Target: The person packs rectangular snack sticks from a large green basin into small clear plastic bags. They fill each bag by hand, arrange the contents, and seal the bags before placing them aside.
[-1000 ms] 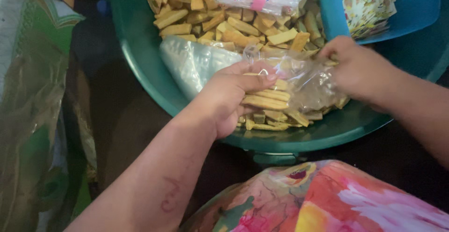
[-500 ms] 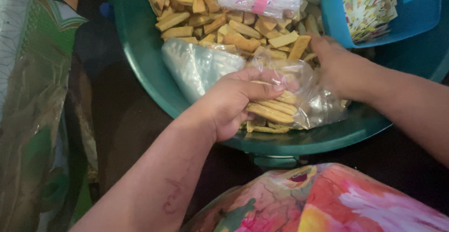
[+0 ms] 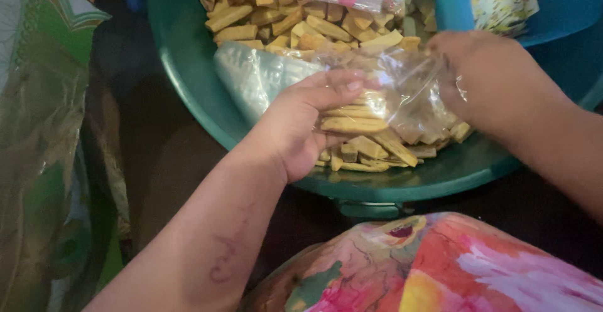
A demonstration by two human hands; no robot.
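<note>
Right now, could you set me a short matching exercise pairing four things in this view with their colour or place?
Things:
1. basin
2. tub
3. clear bag
4. snack sticks

Descriptions:
A. blue, upper right
B. held between left hand and right hand
C. green and round
D. yellow-brown, heaped in the basin

Pairs: 1-C, 2-A, 3-B, 4-D

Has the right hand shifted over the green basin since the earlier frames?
Yes. The right hand has moved up, away from the near rim of the green basin toward the blue tub, holding the clear bag.
</note>
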